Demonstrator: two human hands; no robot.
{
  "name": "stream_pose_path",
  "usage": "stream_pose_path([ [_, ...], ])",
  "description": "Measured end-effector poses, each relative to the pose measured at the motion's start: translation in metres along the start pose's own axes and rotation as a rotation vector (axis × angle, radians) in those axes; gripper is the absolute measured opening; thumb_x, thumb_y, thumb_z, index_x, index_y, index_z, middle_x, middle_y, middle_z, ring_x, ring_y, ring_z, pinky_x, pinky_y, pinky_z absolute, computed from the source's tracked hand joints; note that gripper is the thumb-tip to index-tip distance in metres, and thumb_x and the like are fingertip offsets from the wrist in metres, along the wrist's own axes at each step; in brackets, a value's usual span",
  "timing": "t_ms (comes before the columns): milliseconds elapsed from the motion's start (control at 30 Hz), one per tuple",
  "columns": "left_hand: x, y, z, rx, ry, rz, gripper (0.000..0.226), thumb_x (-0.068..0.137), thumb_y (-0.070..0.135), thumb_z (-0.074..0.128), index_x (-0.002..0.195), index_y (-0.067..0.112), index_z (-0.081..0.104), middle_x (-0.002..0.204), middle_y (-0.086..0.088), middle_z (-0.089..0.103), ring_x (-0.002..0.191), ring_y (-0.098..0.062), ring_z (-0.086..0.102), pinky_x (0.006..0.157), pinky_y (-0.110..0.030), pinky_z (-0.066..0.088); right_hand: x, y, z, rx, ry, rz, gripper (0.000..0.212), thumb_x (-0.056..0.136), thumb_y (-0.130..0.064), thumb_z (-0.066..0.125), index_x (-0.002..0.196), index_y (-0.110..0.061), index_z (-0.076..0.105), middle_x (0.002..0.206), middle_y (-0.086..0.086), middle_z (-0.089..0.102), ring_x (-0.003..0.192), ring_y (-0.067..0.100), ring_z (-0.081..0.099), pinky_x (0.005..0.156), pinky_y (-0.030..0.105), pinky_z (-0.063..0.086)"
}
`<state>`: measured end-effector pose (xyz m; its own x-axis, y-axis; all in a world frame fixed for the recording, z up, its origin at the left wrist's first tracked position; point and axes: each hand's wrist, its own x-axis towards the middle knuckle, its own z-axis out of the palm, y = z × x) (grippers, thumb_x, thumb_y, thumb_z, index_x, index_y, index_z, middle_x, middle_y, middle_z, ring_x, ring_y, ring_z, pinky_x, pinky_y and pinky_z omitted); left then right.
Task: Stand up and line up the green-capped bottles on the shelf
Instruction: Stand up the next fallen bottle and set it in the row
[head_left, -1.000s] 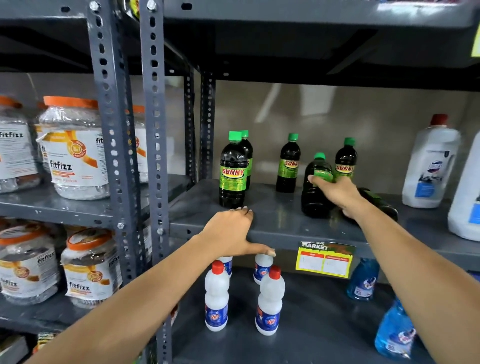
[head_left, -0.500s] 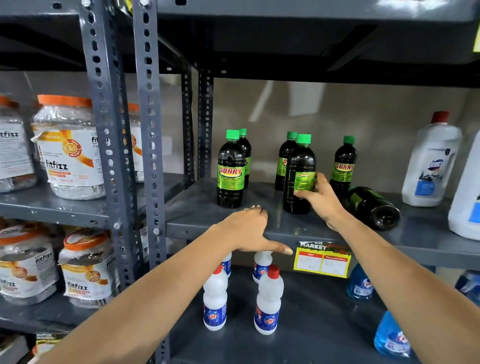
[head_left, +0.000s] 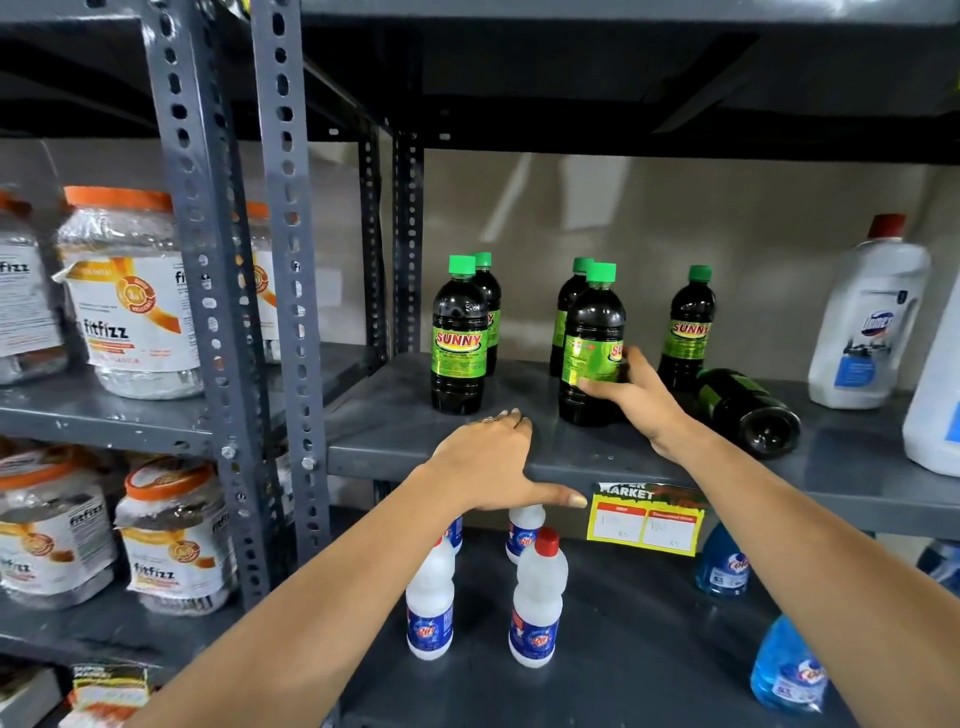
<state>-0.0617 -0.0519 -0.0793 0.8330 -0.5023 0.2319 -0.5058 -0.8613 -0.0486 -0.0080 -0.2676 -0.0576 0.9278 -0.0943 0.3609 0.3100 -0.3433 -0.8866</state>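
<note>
Two bare arms, no sleeves in view.

Both forearms are uncovered from the bottom edge up to the wrists, with no watch or bracelet on either. The left hand (head_left: 488, 467) wears a small ring on one finger, at about 12 o'clock on the hand, and its nails are longish with a pale finish. The right hand (head_left: 636, 397) shows no ring on the fingers that can be seen.

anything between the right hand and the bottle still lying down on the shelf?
Nothing visible. The right hand grips an upright bottle; the lying bottle sits just right of that wrist on bare shelf. One standing bottle is behind it, not in the path.
</note>
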Motion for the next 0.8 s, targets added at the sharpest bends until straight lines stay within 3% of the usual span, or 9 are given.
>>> stream_pose_path([
  [67, 0.0002, 0.0, 0.0006, 0.007, -0.002, 0.001, 0.123, 0.066, 0.094, 0.037, 0.151, 0.006, 0.026, 0.161, -0.011, 0.023, 0.146, -0.025, 0.024, 0.115, -0.043, 0.029, 0.0003, -0.0002, 0.0006, 0.006, -0.009, -0.01, 0.065, 0.079, -0.007, 0.076, 0.134, -0.014, 0.043, 0.123, 0.005, 0.063, 0.117, 0.023, 0.059, 0.096, 0.03, 0.042],
  [167, 0.0009, 0.0005, 0.0006, 0.008, 0.003, -0.003, 0.124, 0.066, 0.094, 0.037, 0.152, 0.006, 0.025, 0.161, -0.011, 0.022, 0.147, -0.025, 0.024, 0.115, -0.043, 0.029, -0.0006, 0.0002, 0.0011, -0.055, 0.028, -0.04, 0.079, 0.074, -0.018, 0.083, 0.139, -0.015, 0.038, 0.12, 0.0, 0.06, 0.11, 0.017, 0.058, 0.094, 0.03, 0.043],
  [333, 0.0, 0.0015, 0.0001, 0.012, 0.005, -0.011, 0.122, 0.066, 0.094, 0.037, 0.152, 0.007, 0.026, 0.161, -0.011, 0.022, 0.147, -0.024, 0.024, 0.115, -0.043, 0.03, -0.0006, -0.001, 0.0016, -0.004, -0.001, -0.033, 0.073, 0.078, -0.007, 0.077, 0.14, -0.012, 0.039, 0.127, 0.008, 0.061, 0.114, 0.021, 0.059, 0.094, 0.029, 0.043],
  [433, -0.0005, 0.0023, -0.0009, 0.005, -0.001, -0.014, 0.123, 0.066, 0.093, 0.037, 0.152, 0.006, 0.025, 0.162, -0.01, 0.021, 0.147, -0.023, 0.023, 0.115, -0.042, 0.028, -0.0016, 0.0012, 0.002, -0.057, 0.043, -0.063, 0.079, 0.071, -0.021, 0.086, 0.136, -0.015, 0.042, 0.123, 0.004, 0.063, 0.11, 0.019, 0.061, 0.1, 0.035, 0.046],
  [600, -0.0007, 0.0018, -0.001, 0.009, 0.004, -0.011, 0.122, 0.066, 0.094, 0.037, 0.151, 0.006, 0.027, 0.161, -0.01, 0.024, 0.146, -0.024, 0.026, 0.114, -0.043, 0.031, -0.0015, 0.0, 0.0021, -0.106, -0.002, -0.059, 0.076, 0.073, -0.022, 0.084, 0.136, -0.016, 0.043, 0.127, 0.005, 0.061, 0.117, 0.023, 0.058, 0.103, 0.037, 0.044],
  [800, -0.001, 0.0022, -0.0012, 0.011, 0.008, -0.014, 0.122, 0.066, 0.093, 0.038, 0.151, 0.006, 0.027, 0.161, -0.011, 0.024, 0.145, -0.025, 0.027, 0.114, -0.043, 0.032, -0.0036, 0.0019, 0.0024, -0.216, 0.005, -0.088, 0.086, 0.067, -0.044, 0.085, 0.137, -0.019, 0.041, 0.126, -0.002, 0.059, 0.114, 0.018, 0.056, 0.102, 0.039, 0.045],
])
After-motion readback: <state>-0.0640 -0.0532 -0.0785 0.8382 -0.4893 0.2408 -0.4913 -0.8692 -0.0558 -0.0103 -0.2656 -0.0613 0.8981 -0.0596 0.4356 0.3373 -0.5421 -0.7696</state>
